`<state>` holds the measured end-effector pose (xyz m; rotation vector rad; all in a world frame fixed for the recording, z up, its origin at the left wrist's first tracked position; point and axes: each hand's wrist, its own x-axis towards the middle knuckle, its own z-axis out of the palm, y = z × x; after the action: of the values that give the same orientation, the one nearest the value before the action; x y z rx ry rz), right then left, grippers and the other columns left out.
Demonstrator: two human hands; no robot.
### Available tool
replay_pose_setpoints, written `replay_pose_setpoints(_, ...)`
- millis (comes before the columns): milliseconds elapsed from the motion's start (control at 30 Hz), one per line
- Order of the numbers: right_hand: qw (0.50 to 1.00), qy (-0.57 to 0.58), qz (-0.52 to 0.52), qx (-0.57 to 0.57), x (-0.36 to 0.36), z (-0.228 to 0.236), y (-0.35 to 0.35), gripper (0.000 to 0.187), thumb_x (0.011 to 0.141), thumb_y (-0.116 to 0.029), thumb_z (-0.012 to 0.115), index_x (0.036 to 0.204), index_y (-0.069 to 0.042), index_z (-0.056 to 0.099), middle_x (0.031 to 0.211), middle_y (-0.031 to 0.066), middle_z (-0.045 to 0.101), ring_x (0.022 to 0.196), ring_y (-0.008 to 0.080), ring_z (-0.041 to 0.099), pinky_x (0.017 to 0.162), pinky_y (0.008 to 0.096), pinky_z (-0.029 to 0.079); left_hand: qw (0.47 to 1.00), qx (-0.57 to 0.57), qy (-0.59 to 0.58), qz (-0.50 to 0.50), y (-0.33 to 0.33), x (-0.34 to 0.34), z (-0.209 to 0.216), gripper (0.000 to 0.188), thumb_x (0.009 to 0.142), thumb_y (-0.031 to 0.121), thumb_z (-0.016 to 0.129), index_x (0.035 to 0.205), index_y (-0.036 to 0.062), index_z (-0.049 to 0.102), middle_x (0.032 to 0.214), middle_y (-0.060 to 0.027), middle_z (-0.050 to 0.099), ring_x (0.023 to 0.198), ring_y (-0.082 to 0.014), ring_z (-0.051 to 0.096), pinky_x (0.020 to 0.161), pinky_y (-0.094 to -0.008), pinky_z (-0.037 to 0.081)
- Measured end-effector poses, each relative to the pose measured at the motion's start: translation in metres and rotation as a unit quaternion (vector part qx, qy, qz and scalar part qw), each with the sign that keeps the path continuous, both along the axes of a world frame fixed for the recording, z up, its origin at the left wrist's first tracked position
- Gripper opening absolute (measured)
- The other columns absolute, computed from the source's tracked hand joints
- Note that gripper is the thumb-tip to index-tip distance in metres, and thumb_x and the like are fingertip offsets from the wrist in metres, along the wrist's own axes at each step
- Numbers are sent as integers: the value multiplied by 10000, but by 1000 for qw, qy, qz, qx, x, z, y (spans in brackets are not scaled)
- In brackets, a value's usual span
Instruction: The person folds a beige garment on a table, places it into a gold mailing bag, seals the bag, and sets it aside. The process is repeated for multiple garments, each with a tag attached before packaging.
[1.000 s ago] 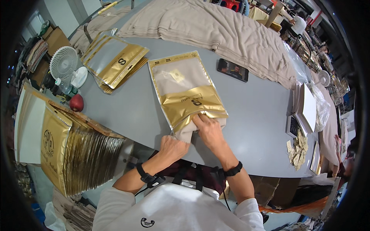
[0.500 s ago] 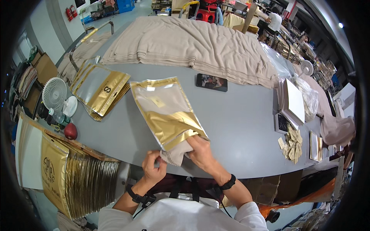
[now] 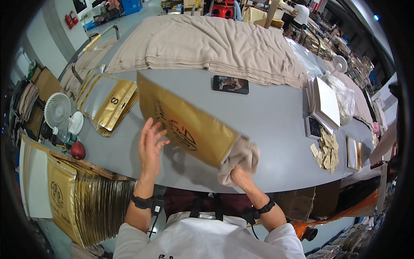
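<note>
A gold plastic packaging bag point(image 3: 189, 123) hangs tilted over the near part of the grey table, its printed side facing me. Out of its lower right end sticks a bunched beige cloth point(image 3: 242, 159), slightly blurred. My right hand point(image 3: 242, 178) is closed on that cloth just outside the bag's mouth. My left hand point(image 3: 152, 144) is raised beside the bag's left side, fingers spread, holding nothing. To its left lies a stack of gold and clear bags point(image 3: 105, 101).
Folded beige fabric point(image 3: 202, 43) covers the table's far side, with a phone point(image 3: 230, 84) before it. At right lie cream tags point(image 3: 327, 151), a black box point(image 3: 313, 127) and white sheets point(image 3: 325, 105). A fan point(image 3: 58, 110), a bottle point(image 3: 64, 136) and a red fruit point(image 3: 78, 150) stand left, above upright gold bags point(image 3: 99, 207).
The bag has flipped from its clear-windowed side to its printed gold side. My left hand has let go of the cloth and risen, opening. My right hand has moved right with the cloth.
</note>
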<state>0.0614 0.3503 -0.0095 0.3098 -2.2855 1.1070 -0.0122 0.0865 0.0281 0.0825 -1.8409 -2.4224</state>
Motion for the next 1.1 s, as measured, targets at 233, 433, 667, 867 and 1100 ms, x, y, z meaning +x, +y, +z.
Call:
replay_pose_setpoints(233,965,91,179,166,15,26,36,347,702,-73,755,1047,-96,780,1114,114,748,959,298,738,777,402,602,986,153,-58,-27,-46,-29,0,768,1078,595,456,1474,-63,477,1396,-167,616,1272,-272,601,1054,-403,493)
replay_pose_setpoints(433,952,62,201,222,18,9,41,375,793,-61,705,1149,-160,769,1247,87,733,1111,290,720,934,408,601,977,-11,-181,115,-65,-76,-65,420,1108,315,558,1283,-60,624,1138,-109,690,985,-178,653,864,-347,524)
replay_pose_setpoints(667,953,49,197,226,30,14,76,406,864,-66,684,1246,-188,740,1335,86,715,1242,306,682,1057,449,558,950,-149,-71,263,-150,-138,-87,404,1111,281,527,1198,-94,648,1004,-68,658,896,-177,610,823,-344,506)
replay_pose_setpoints(867,962,20,182,203,32,20,88,388,839,-71,697,1212,-159,761,1340,80,716,1233,311,685,1027,467,558,807,-443,-9,391,-199,-149,-65,428,1045,212,606,1367,-69,584,1308,-206,643,1106,-282,622,941,-386,505)
replay_pose_setpoints(1100,962,6,178,205,20,36,86,369,828,-75,725,1183,-160,774,1326,75,722,1227,299,686,1022,463,553,852,-476,215,-30,-65,-34,-60,518,1046,236,594,1528,64,507,1562,-178,506,1443,-369,460,1191,-480,369)
